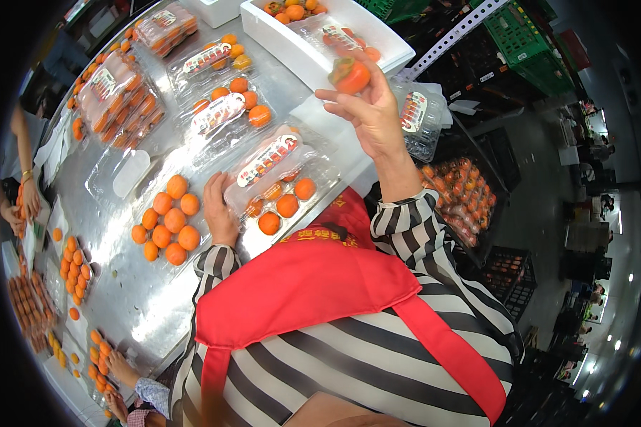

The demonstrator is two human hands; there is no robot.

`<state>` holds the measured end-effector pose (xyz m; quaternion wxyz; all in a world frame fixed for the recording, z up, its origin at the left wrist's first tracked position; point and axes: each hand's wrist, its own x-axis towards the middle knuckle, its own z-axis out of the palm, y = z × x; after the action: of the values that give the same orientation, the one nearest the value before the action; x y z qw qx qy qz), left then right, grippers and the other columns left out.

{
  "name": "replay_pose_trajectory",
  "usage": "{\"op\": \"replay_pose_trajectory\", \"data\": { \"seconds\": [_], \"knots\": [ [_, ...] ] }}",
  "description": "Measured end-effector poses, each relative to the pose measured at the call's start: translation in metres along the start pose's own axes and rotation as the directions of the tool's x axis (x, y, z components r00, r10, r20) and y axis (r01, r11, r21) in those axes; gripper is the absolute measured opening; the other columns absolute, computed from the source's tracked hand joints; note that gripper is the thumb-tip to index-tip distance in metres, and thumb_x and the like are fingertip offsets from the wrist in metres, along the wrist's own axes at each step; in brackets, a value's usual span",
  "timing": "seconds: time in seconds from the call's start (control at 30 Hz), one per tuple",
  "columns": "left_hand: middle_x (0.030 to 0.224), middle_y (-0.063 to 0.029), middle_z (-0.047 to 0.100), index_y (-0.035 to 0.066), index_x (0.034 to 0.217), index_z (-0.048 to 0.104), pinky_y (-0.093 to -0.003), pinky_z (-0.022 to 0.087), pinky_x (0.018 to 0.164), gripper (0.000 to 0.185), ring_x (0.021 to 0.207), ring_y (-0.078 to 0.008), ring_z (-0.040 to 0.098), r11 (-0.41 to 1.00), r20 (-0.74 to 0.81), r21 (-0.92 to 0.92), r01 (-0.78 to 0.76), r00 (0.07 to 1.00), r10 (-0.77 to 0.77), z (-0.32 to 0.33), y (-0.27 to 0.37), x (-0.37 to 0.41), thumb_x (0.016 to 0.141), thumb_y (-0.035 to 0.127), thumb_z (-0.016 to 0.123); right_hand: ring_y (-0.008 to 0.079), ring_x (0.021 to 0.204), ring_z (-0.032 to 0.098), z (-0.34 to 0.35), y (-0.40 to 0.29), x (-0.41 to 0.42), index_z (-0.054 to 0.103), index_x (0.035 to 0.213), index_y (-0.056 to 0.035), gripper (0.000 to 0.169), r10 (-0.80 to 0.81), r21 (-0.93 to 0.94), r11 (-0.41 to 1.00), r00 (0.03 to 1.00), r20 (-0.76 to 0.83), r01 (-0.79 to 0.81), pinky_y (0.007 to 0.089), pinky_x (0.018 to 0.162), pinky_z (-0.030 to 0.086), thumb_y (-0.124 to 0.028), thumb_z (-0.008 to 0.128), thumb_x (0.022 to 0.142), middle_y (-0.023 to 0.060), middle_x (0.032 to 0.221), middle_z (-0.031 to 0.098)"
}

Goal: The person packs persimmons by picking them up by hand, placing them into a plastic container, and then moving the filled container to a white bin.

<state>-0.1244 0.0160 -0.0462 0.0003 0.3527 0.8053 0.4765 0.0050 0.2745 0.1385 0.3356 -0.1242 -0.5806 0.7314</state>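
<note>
My right hand (376, 115) is raised over the table's edge, pinching an orange persimmon (354, 77) with a green calyx. Below it is a clear plastic clamshell (307, 200) with several persimmons in its cups and a label on its lid. My left hand (220, 208) grips the left edge of this clamshell. Just left of that hand, a group of loose persimmons (175, 220) lies on the metal table (133, 288). Farther back are a clamshell with persimmons (229, 107) and another (213, 58) behind it.
Stacked filled clamshells (120, 101) stand at the back left. A white foam box (278, 45) holds persimmons and a pack. To the right are a labelled clamshell (416, 115), a crate of persimmons (459, 195) and green crates (523, 45). Other people's hands (120, 368) work at the left.
</note>
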Motion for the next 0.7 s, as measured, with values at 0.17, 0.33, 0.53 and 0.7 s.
{"op": "replay_pose_trajectory", "data": {
  "seconds": [0.17, 0.33, 0.53, 0.7],
  "knots": [
    [0.129, -0.0165, 0.052, 0.006, 0.125, 0.054, -0.0393, 0.042, 0.1, 0.044, 0.118, -0.0357, 0.051, 1.0, 0.011, 0.022, -0.01, 1.0, 0.01, -0.002, -0.003, -0.001, 0.081, 0.003, 0.057, 0.0329, 0.101, 0.066, 0.003, 0.0, 0.0, 0.024, 0.145, -0.0022, 0.07, 0.032, 0.032, 0.999, 0.999, -0.009, -0.031, 0.0328, 0.077, 0.061, 0.011, 0.054, 0.082, 0.019, 0.13, 0.049],
    [0.13, -0.0163, 0.052, 0.006, 0.126, 0.054, -0.0393, 0.041, 0.1, 0.044, 0.119, -0.0356, 0.051, 0.999, 0.018, 0.041, -0.022, 1.0, 0.021, -0.004, 0.003, 0.0, 0.082, 0.006, 0.058, 0.0314, 0.098, 0.067, 0.002, 0.005, 0.001, 0.027, 0.142, -0.0025, 0.07, 0.055, 0.005, 0.999, 0.998, -0.044, -0.054, 0.0311, 0.074, 0.061, 0.009, 0.059, 0.081, 0.0167, 0.123, 0.052],
    [0.131, -0.0158, 0.051, 0.007, 0.127, 0.053, -0.0395, 0.041, 0.1, 0.045, 0.119, -0.0353, 0.051, 0.999, 0.02, 0.044, -0.017, 1.0, 0.017, -0.004, 0.002, 0.0, 0.082, 0.009, 0.059, 0.0285, 0.094, 0.068, 0.0, 0.009, 0.002, 0.031, 0.142, -0.0045, 0.067, 0.062, 0.145, 0.988, 0.998, -0.03, -0.057, 0.0317, 0.073, 0.059, 0.002, 0.063, 0.084, 0.0142, 0.117, 0.055],
    [0.131, -0.0155, 0.052, 0.008, 0.127, 0.053, -0.0395, 0.041, 0.1, 0.044, 0.118, -0.0353, 0.051, 0.998, 0.019, 0.059, -0.029, 0.999, 0.028, -0.003, 0.001, -0.001, 0.083, 0.009, 0.058, 0.0282, 0.095, 0.068, -0.005, 0.014, 0.003, 0.032, 0.144, -0.0055, 0.057, 0.077, 0.146, 0.986, 0.997, 0.011, -0.077, 0.0318, 0.073, 0.059, -0.007, 0.059, 0.093, 0.0148, 0.115, 0.058]
  ]
}}
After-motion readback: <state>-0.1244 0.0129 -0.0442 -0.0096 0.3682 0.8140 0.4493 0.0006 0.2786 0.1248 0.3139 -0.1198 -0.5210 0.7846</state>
